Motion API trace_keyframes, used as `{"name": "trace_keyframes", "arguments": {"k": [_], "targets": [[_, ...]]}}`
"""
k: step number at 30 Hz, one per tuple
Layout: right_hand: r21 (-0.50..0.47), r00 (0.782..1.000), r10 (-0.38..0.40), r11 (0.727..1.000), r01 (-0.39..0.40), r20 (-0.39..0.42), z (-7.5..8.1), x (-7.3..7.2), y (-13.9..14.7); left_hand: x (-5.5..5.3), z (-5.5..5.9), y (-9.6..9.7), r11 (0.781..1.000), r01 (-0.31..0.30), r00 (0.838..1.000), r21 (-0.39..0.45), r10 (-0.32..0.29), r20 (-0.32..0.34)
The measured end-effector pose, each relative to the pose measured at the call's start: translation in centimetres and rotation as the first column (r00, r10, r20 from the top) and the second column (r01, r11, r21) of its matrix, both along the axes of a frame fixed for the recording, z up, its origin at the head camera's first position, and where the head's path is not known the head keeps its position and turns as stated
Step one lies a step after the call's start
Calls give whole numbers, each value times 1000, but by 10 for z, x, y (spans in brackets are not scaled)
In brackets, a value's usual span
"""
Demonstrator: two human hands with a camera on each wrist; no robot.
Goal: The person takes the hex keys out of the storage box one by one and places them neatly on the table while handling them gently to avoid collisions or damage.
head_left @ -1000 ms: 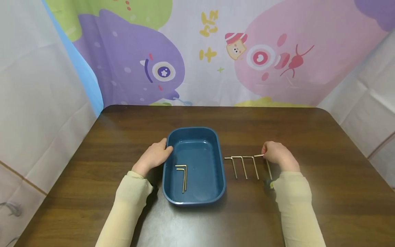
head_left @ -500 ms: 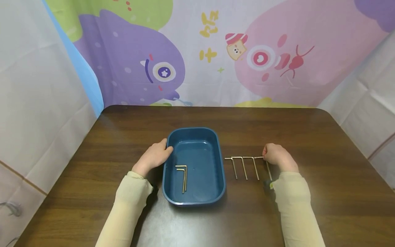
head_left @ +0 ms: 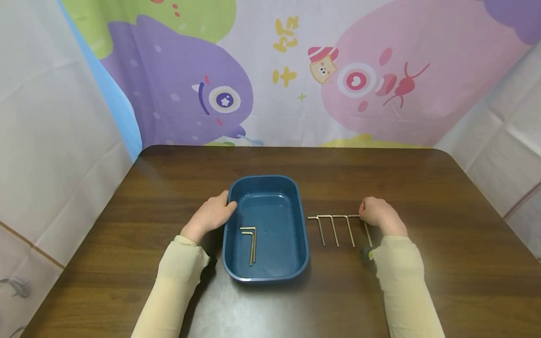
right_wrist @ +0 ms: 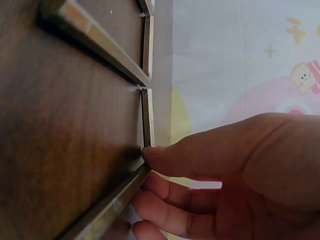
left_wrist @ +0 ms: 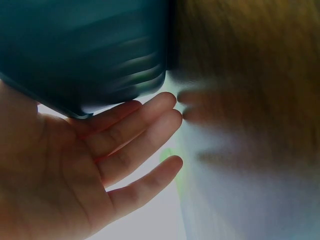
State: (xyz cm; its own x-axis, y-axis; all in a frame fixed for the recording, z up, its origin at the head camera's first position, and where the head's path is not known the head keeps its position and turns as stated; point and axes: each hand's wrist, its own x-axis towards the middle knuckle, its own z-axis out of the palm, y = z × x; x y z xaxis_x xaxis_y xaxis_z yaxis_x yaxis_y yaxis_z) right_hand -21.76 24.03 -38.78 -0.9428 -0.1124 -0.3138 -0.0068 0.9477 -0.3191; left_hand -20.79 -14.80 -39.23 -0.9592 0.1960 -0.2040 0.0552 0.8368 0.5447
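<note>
4 L-shaped metal rods (head_left: 350, 231) form a row just to the right of the blue tray (head_left: 276, 244), which stands on a brown table (head_left: 456, 225). Their short arms line up nearly end to end, about level with the tray's middle, and their long arms run toward the tray's near end. The right hand (head_left: 382, 216) pinches the 4th rod (head_left: 368, 234), the farthest from the tray, at its bend, thumb against the fingers. At the tray's left side, the left hand (head_left: 210, 213) holds the wall, thumb over the rim and the other fingers extended along the outside. 2 more rods (head_left: 255, 246) lie inside the tray, toward its left side and near end, 1 nested within the corner of the other; I cannot tell whether they touch. Both hands come out of pale yellow sleeves (head_left: 405, 281). Beyond the tray, past the table's far edge, hangs a printed backdrop (head_left: 287, 105) with a purple creature (head_left: 181, 70) to the tray's left and a pink creature (head_left: 405, 37) to its right.
</note>
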Motion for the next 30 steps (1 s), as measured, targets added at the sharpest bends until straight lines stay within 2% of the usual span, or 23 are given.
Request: {"name": "trace_keyframes", "arguments": {"k": [11,21,24,30], "targets": [[-5,999,-31,999,31,9,-1,1,0,1,0,0,1000,-2,1000,2,2,8],[8,998,-58,998,58,-2,5,3,-1,0,1,1,1000,-1,1000,0,1,4],[18,998,-62,998,63,-34,9,4,-4,0,1,1,1000,0,1000,0,0,4],[13,986,-56,998,59,-155,18,7,-21,0,1,0,1000,0,1000,1,0,-9]]}}
